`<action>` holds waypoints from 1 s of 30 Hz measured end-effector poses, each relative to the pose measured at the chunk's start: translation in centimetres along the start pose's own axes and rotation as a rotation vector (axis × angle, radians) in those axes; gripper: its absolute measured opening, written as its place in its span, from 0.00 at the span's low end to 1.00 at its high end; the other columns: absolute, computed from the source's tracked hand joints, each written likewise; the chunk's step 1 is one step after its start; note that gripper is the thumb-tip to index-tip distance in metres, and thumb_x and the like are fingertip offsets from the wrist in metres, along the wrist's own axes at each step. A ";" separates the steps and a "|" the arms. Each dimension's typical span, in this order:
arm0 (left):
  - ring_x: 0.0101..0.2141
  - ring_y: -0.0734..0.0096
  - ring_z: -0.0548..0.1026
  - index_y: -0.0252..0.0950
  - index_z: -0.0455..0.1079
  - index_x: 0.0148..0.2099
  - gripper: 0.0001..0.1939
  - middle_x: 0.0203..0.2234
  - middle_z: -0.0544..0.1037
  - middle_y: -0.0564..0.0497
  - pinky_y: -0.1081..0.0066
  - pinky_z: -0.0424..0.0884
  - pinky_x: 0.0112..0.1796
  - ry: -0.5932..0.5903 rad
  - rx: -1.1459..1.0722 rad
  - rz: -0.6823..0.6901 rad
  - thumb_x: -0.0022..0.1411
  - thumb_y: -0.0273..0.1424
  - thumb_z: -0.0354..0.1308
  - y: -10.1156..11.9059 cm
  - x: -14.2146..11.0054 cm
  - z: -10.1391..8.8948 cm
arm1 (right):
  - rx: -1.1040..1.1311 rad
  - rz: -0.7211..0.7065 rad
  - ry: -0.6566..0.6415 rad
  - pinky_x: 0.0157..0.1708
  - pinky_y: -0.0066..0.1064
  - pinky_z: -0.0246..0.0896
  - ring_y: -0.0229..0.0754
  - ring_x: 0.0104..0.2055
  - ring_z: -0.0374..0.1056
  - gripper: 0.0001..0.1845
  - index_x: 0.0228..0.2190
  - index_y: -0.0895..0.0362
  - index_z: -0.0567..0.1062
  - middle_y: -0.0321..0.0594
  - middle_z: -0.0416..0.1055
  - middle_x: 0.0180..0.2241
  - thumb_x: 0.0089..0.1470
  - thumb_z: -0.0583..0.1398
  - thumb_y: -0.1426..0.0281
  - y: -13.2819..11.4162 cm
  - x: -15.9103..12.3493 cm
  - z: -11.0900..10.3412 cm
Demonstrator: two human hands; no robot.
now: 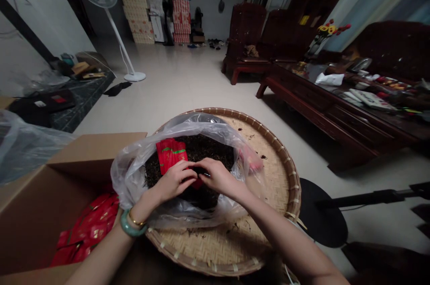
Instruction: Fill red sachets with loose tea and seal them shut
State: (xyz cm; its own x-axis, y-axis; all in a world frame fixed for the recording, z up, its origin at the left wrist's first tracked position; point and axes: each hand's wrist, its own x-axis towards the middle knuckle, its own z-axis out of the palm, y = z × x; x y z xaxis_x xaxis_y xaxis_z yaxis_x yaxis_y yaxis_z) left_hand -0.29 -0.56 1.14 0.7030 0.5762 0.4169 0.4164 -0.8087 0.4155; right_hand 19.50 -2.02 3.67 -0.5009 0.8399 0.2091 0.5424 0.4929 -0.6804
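Observation:
A clear plastic bag (129, 173) lies wide open on a round woven bamboo tray (231, 253), filled with dark, loose dried leaves that look like tea (208, 146). On the leaves, at the left, rests a fanned stack of flat red packets (171, 153) with green and gold print. Above the middle of the bag, my left hand (176, 180) and my right hand (217, 176) meet with fingertips pinched. Between them is a small red packet (198, 184), mostly hidden by the fingers; a dark patch shows at its top. A green bangle and a gold one circle my left wrist.
At the left, an open cardboard box (27, 222) holds many red packets (89, 227). A black round stand base (322, 213) is right of the tray. Beyond are a white standing fan (134, 76), a dark wooden table (302, 97), chairs (247, 39) and stacked cartons (137, 12).

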 end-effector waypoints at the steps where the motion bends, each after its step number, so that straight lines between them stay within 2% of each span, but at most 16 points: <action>1: 0.46 0.63 0.71 0.36 0.73 0.38 0.07 0.45 0.72 0.44 0.63 0.71 0.46 0.007 0.013 0.000 0.63 0.26 0.52 0.0 0.0 0.0 | 0.016 0.015 0.018 0.42 0.33 0.64 0.41 0.40 0.68 0.18 0.43 0.59 0.73 0.42 0.71 0.37 0.48 0.60 0.81 -0.1 0.0 -0.1; 5: 0.45 0.62 0.71 0.36 0.73 0.38 0.07 0.45 0.73 0.44 0.61 0.70 0.47 0.000 0.030 -0.002 0.63 0.27 0.52 -0.2 -0.1 -0.2 | 0.182 0.085 0.108 0.37 0.29 0.67 0.39 0.41 0.67 0.21 0.44 0.57 0.71 0.43 0.66 0.42 0.46 0.63 0.77 -0.3 -0.1 -0.1; 9: 0.45 0.63 0.70 0.36 0.72 0.38 0.07 0.44 0.73 0.44 0.61 0.70 0.46 -0.014 0.007 -0.002 0.64 0.27 0.52 0.0 0.0 -0.5 | 0.146 0.047 0.091 0.38 0.29 0.65 0.38 0.39 0.68 0.15 0.39 0.58 0.74 0.40 0.70 0.37 0.46 0.62 0.81 0.0 -0.3 0.1; 13: 0.44 0.66 0.70 0.37 0.72 0.39 0.07 0.43 0.74 0.45 0.63 0.70 0.45 -0.022 -0.022 0.026 0.64 0.26 0.52 0.3 0.3 -0.7 | -0.078 -0.019 0.011 0.40 0.32 0.61 0.40 0.37 0.67 0.09 0.33 0.58 0.77 0.41 0.74 0.32 0.52 0.59 0.80 0.1 0.0 0.1; 17: 0.45 0.65 0.69 0.36 0.72 0.38 0.07 0.44 0.73 0.45 0.62 0.70 0.46 -0.016 0.011 0.055 0.64 0.26 0.52 0.4 0.4 -0.8 | -0.321 0.001 -0.121 0.37 0.31 0.59 0.42 0.36 0.65 0.10 0.33 0.59 0.78 0.44 0.73 0.31 0.56 0.56 0.78 -0.3 0.3 -0.2; 21: 0.48 0.63 0.67 0.37 0.72 0.38 0.06 0.44 0.73 0.45 0.60 0.69 0.47 0.018 0.051 0.072 0.63 0.26 0.53 0.1 0.2 -0.8 | -0.355 0.022 -0.237 0.34 0.29 0.58 0.41 0.34 0.66 0.12 0.33 0.61 0.78 0.45 0.71 0.31 0.54 0.54 0.81 -0.7 0.2 -0.7; 25: 0.44 0.64 0.70 0.36 0.71 0.38 0.05 0.43 0.73 0.45 0.62 0.70 0.45 0.063 0.044 0.004 0.63 0.26 0.53 0.1 -0.1 -0.5 | -0.256 -0.023 -0.315 0.35 0.28 0.60 0.39 0.34 0.66 0.12 0.37 0.61 0.77 0.44 0.69 0.34 0.55 0.54 0.77 -0.7 -0.1 -0.8; 27: 0.43 0.65 0.71 0.36 0.69 0.39 0.04 0.42 0.72 0.45 0.64 0.71 0.44 0.051 -0.001 -0.067 0.61 0.25 0.54 0.3 -0.3 -0.4 | -0.219 -0.017 -0.306 0.36 0.28 0.61 0.39 0.35 0.67 0.12 0.40 0.61 0.76 0.45 0.69 0.36 0.56 0.55 0.76 -0.7 -0.2 -0.6; 30: 0.45 0.64 0.71 0.35 0.66 0.41 0.08 0.43 0.71 0.44 0.64 0.71 0.45 0.017 -0.054 -0.147 0.57 0.24 0.55 0.6 -0.8 -0.3 | -0.205 -0.016 -0.292 0.37 0.28 0.62 0.39 0.36 0.67 0.12 0.40 0.61 0.75 0.45 0.70 0.38 0.55 0.55 0.76 -0.5 -0.4 -0.3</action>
State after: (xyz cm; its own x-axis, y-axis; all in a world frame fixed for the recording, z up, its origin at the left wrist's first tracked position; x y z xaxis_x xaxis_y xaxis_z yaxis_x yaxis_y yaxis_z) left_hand -0.79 -1.48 1.23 0.6266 0.6900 0.3623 0.4819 -0.7083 0.5158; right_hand 19.62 -2.52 4.17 -0.6661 0.7458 -0.0107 0.6421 0.5661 -0.5169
